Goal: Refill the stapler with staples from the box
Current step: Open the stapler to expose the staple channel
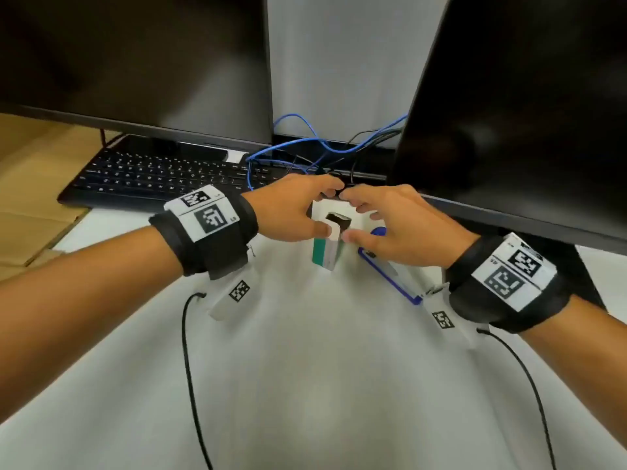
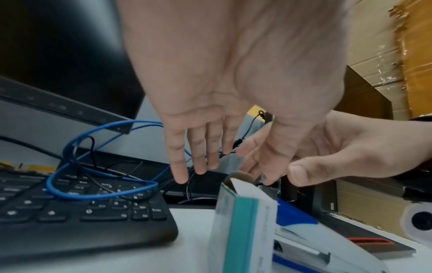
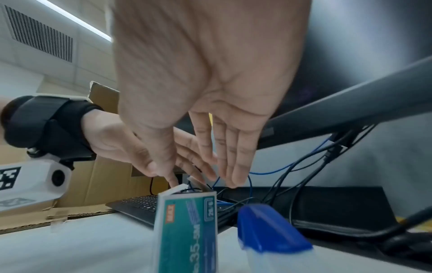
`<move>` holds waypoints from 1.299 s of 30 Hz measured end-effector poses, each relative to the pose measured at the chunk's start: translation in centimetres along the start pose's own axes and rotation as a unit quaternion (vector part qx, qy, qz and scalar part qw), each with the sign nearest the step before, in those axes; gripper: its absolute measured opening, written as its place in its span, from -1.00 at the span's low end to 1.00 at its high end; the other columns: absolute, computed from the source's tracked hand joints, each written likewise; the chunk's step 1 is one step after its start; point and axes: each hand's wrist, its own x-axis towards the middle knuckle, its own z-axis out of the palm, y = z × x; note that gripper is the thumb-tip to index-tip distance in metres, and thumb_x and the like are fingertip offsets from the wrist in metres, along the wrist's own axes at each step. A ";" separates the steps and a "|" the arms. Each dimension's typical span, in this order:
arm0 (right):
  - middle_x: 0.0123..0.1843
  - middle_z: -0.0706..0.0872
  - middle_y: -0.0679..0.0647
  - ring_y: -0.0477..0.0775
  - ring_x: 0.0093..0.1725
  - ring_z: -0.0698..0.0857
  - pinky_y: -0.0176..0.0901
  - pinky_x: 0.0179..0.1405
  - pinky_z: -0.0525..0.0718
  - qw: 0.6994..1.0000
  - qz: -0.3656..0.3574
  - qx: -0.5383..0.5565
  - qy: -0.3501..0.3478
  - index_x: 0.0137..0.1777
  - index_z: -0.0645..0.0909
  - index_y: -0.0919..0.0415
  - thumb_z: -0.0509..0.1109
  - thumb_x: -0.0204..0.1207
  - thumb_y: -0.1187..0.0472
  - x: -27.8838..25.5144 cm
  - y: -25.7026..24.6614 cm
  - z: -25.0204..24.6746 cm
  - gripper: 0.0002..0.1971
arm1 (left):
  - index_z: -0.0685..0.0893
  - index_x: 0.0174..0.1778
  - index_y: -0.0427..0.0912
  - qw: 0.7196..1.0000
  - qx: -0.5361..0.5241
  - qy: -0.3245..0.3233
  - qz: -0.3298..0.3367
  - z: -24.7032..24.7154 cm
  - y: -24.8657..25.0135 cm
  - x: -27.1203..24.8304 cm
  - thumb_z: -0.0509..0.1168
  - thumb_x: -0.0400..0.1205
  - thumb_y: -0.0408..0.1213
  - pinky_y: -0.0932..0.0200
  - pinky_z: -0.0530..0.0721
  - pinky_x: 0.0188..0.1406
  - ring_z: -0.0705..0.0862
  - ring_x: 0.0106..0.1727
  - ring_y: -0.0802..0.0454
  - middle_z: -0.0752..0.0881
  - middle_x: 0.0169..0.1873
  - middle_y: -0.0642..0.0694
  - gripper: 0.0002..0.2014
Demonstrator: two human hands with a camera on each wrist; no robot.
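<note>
My left hand [image 1: 288,212] and right hand [image 1: 393,228] pinched the flaps of the light, crushable staple box [image 1: 327,245], fingers mostly extended.

A: What crowds the hands?

B: Beyond the left hand [image 1: 291,206] and right hand [image 1: 397,225], tangled blue and black cables [image 1: 305,144] lie just past the fingertips, backed by the keyboard [image 1: 159,174].

A: And overhead?

B: The right monitor [image 1: 529,106] overhangs the right hand; the left monitor [image 1: 135,59] stands farther back.

A: Below?

B: The staple box [image 1: 325,252] stands upright between the hands, the stapler [image 1: 390,269] lies under the right palm. Toward the person, bare white desk [image 1: 322,385].
</note>
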 end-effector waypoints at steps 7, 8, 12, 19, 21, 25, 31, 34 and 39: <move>0.54 0.55 -0.03 0.09 0.54 0.46 0.07 0.48 0.54 0.997 0.059 -0.045 -0.031 0.55 0.42 -0.08 0.43 0.50 -0.16 -2.0 1.5 1.7 -0.38 | 0.55 0.41 -0.13 0.996 0.082 -0.034 -0.002 2.8 1.6 0.3 0.45 0.50 -0.12 -0.05 0.59 0.35 0.61 0.31 -0.11 0.66 0.31 -0.09 -0.46; 0.56 0.53 -0.02 0.10 0.56 0.45 0.07 0.49 0.53 0.996 0.069 -0.049 -0.027 0.55 0.42 -0.06 0.43 0.51 -0.15 -2.2 1.7 1.6 -0.38 | 0.55 0.41 -0.14 0.996 0.085 -0.026 -0.006 2.8 1.7 0.2 0.45 0.51 -0.12 -0.06 0.58 0.37 0.60 0.34 -0.11 0.66 0.32 -0.09 -0.46; 0.57 0.53 0.07 0.17 0.48 0.55 0.09 0.40 0.63 0.994 0.099 -0.046 -0.023 0.61 0.36 -0.04 0.47 0.52 -0.04 -3.3 2.9 2.0 -0.34 | 0.61 0.33 -0.17 0.996 0.085 -0.006 -0.009 3.1 2.0 -0.5 0.44 0.52 -0.13 -0.02 0.64 0.29 0.63 0.32 -0.11 0.69 0.29 -0.10 -0.54; 0.51 0.59 0.09 0.17 0.24 0.72 -0.09 0.05 0.68 0.996 0.081 -0.015 -0.023 0.62 0.31 -0.14 0.44 0.57 0.19 -6.2 3.2 3.0 -0.35 | 0.60 0.35 -0.13 0.997 0.074 -0.007 -0.008 4.0 2.6 -3.3 0.46 0.49 -0.10 -0.04 0.67 0.28 0.64 0.32 -0.07 0.71 0.28 -0.05 -0.50; 0.48 0.63 0.08 0.16 0.26 0.70 -0.04 0.14 0.67 0.997 0.072 0.001 -0.030 0.61 0.32 -0.12 0.43 0.55 0.25 -7.0 2.8 3.2 -0.34 | 0.60 0.35 -0.13 0.997 0.072 -0.004 -0.008 4.4 2.9 -4.2 0.45 0.49 -0.10 -0.02 0.66 0.29 0.64 0.32 -0.05 0.71 0.28 -0.05 -0.50; 0.37 0.71 0.01 0.11 0.27 0.66 0.15 0.39 0.64 0.996 0.058 0.022 -0.059 0.58 0.36 -0.14 0.48 0.50 0.25 -8.4 1.9 3.4 -0.32 | 0.56 0.39 -0.14 0.997 0.077 -0.001 -0.008 5.2 3.5 -6.1 0.44 0.51 -0.10 0.10 0.59 0.26 0.62 0.31 -0.05 0.67 0.30 -0.06 -0.47; 0.16 0.81 -0.01 -0.02 0.06 0.77 -0.10 0.24 0.72 0.997 0.029 0.038 -0.063 0.33 0.65 0.01 0.53 0.47 0.01 -10.5 0.0 3.2 -0.57 | 0.57 0.31 -0.13 0.973 0.170 0.122 0.099 7.2 5.3 -10.1 0.41 0.49 0.01 0.12 0.51 0.22 0.54 0.25 -0.07 0.62 0.27 -0.07 -0.49; 0.08 0.81 -0.06 -0.03 0.03 0.76 -0.15 0.19 0.69 0.998 0.017 0.033 -0.046 0.26 0.69 0.02 0.52 0.46 0.04 -11.3 -0.4 3.2 -0.64 | 0.70 -0.03 -0.12 0.967 0.166 0.122 0.151 8.5 5.8 -12.7 0.23 0.58 -0.04 0.06 0.65 -0.02 0.65 0.00 -0.09 0.73 -0.05 -0.05 -0.74; 0.06 0.82 -0.03 -0.04 0.02 0.78 -0.36 0.01 0.69 0.999 0.003 0.046 -0.027 0.23 0.72 0.08 0.54 0.45 0.13 -11.6 -1.0 2.7 -0.67 | 0.42 0.54 -0.08 0.963 0.222 -0.106 0.114 10.6 5.9 -14.3 0.05 0.68 0.08 -0.11 0.66 0.28 0.59 0.43 -0.10 0.42 0.59 0.00 -0.46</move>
